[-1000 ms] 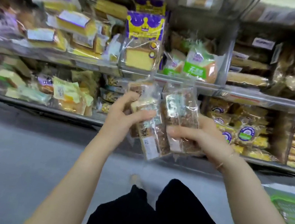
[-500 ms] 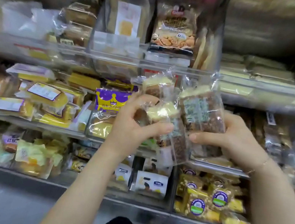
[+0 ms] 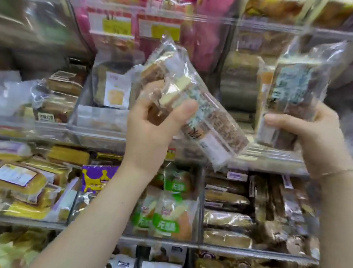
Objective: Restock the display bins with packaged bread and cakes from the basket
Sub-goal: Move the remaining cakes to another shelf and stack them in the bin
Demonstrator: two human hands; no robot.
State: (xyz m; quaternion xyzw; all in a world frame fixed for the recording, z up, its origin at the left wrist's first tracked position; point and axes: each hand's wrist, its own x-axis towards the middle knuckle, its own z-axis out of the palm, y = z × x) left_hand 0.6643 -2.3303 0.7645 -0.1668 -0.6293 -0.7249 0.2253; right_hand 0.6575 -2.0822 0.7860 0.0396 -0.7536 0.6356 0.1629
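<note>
Head view: we stood mid-restock. Left hand (image 3: 152,118) gripped tilted cake pack (image 3: 190,103); right hand (image 3: 310,135) gripped upright cake pack (image 3: 295,90), both raised before clear bin (image 3: 100,121). Basket unseen. Next move, we judged: slot packs into matching bin.

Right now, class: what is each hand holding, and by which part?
The left hand grips a clear-wrapped cake packet around its upper middle. The right hand grips another cake packet by its lower end.
</note>
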